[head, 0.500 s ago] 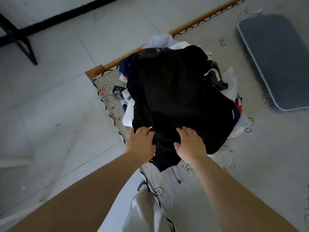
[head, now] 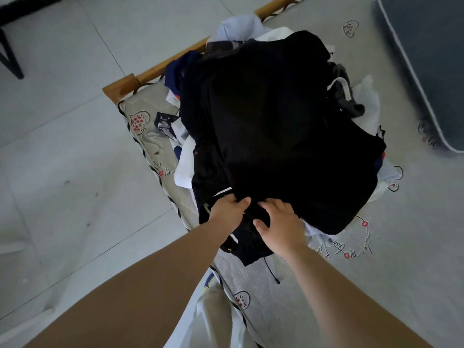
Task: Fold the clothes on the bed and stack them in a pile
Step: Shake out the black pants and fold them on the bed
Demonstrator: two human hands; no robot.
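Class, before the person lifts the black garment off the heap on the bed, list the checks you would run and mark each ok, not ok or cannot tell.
1. Left hand has a grip on the black garment: ok, fingers curl into its near edge.
2. Right hand has a grip too: cannot tell, fingers lie on the cloth, slightly bent.
3. Garment on top of the heap: ok, nothing lies over it.
4. Garment free of the clothes beneath: cannot tell, the overlap is hidden.
5. Black cord trailing onto the sheet may snag: cannot tell.
6. Bare sheet to fold on: ok, on the right.
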